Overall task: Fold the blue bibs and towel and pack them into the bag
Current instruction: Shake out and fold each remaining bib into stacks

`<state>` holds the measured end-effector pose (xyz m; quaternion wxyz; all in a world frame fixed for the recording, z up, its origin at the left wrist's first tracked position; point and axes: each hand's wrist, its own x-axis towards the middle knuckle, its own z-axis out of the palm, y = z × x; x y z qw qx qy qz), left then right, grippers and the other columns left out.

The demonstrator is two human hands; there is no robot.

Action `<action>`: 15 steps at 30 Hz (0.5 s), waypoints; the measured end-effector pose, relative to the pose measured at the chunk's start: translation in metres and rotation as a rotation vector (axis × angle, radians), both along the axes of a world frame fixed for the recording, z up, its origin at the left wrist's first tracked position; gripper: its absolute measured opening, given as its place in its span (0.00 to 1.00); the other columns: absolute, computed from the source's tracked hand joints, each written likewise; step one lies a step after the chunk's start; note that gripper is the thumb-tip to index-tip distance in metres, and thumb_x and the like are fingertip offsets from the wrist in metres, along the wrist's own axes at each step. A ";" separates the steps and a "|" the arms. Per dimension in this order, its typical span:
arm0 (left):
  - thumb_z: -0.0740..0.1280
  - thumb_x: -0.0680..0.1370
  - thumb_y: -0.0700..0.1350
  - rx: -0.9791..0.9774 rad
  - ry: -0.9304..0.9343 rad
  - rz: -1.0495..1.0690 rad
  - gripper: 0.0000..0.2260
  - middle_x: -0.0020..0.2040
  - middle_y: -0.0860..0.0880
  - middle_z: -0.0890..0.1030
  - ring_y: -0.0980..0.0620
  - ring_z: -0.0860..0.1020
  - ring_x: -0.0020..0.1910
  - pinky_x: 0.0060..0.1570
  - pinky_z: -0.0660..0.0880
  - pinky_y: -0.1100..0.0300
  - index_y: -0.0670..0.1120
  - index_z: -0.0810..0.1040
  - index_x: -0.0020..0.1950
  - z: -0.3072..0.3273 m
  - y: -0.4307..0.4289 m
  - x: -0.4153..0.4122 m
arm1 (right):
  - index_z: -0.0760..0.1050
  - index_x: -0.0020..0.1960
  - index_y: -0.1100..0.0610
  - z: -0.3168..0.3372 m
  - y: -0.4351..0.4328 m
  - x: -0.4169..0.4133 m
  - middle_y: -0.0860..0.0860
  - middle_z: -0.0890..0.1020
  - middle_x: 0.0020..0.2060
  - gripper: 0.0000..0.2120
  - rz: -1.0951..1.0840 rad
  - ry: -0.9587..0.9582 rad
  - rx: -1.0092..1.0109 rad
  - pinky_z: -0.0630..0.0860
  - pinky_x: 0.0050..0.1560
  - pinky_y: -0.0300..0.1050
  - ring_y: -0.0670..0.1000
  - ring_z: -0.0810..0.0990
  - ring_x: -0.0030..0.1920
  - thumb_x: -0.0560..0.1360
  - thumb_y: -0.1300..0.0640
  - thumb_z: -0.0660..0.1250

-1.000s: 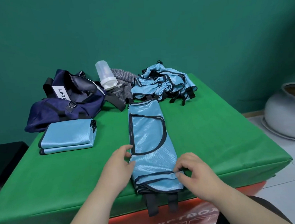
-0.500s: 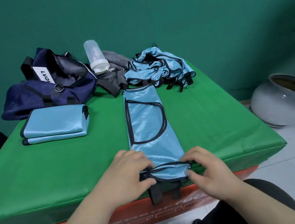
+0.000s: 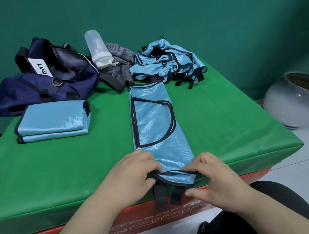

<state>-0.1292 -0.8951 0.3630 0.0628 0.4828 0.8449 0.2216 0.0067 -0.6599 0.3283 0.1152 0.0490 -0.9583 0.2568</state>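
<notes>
My left hand [image 3: 135, 172] and right hand [image 3: 214, 178] pinch the hem of the blue bib [image 3: 155, 120], shiny narrow strip, dark-trimmed, at near edge of green table [image 3: 63, 165]

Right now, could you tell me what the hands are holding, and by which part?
The left hand and right hand hold the long bib, each pinching a corner of its near end.

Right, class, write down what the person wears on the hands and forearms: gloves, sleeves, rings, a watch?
Nothing: the left hand and right hand are bare, without gloves, rings or watch. The left forearm and right forearm are bare to the picture's edge, no sleeve showing.
</notes>
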 end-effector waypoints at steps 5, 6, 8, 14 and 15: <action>0.74 0.72 0.47 0.004 -0.024 -0.026 0.09 0.47 0.61 0.75 0.62 0.70 0.51 0.53 0.67 0.66 0.59 0.79 0.48 -0.002 -0.003 -0.004 | 0.78 0.50 0.48 -0.002 -0.007 -0.005 0.43 0.75 0.43 0.11 -0.008 0.138 0.167 0.71 0.47 0.40 0.47 0.74 0.45 0.70 0.46 0.73; 0.75 0.72 0.49 -0.010 -0.029 -0.039 0.08 0.47 0.62 0.75 0.62 0.70 0.52 0.54 0.68 0.65 0.59 0.79 0.47 -0.002 -0.004 -0.004 | 0.78 0.48 0.48 -0.002 -0.007 -0.005 0.43 0.75 0.42 0.08 -0.003 0.168 0.175 0.71 0.45 0.41 0.48 0.74 0.43 0.70 0.51 0.73; 0.76 0.72 0.53 -0.026 -0.033 -0.061 0.08 0.48 0.62 0.76 0.62 0.71 0.53 0.56 0.69 0.64 0.59 0.79 0.47 -0.002 -0.007 -0.004 | 0.77 0.45 0.49 -0.003 -0.007 -0.004 0.44 0.75 0.41 0.06 0.011 0.189 0.175 0.70 0.42 0.40 0.48 0.74 0.42 0.71 0.57 0.71; 0.75 0.71 0.56 -0.060 -0.046 -0.100 0.09 0.51 0.62 0.74 0.62 0.69 0.56 0.58 0.68 0.63 0.58 0.80 0.49 0.001 -0.013 -0.004 | 0.79 0.46 0.51 -0.003 -0.009 0.002 0.45 0.77 0.41 0.05 0.049 0.155 0.133 0.75 0.37 0.46 0.47 0.76 0.39 0.73 0.60 0.67; 0.75 0.72 0.56 -0.058 -0.046 -0.102 0.09 0.50 0.62 0.74 0.62 0.69 0.55 0.58 0.68 0.64 0.58 0.80 0.50 0.001 -0.014 -0.004 | 0.78 0.47 0.51 -0.002 -0.008 0.003 0.44 0.77 0.42 0.04 0.041 0.141 0.119 0.76 0.38 0.46 0.47 0.77 0.41 0.73 0.58 0.68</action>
